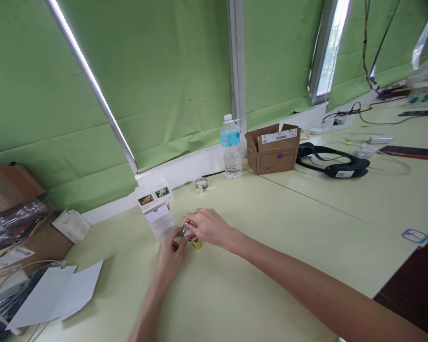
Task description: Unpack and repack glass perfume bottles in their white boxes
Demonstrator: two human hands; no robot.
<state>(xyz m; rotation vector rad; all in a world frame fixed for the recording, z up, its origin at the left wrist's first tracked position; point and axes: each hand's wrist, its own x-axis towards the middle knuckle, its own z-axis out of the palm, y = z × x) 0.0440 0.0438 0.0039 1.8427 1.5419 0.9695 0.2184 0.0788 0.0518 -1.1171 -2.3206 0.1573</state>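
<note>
On the pale green counter, the left hand and right hand close together, fingertips pinching a small clear glass piece. A gold metal cap stands just beside them, a white printed carton left, and a round glass piece farther away.

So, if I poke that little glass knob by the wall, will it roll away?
It might! The little glass knob looks round on top with a narrow bottom, so a poke could probably tip it over, and then it may roll on the smooth table. It looks like solid glass, so it's likely heavy for its size and could chip if it falls.
</note>
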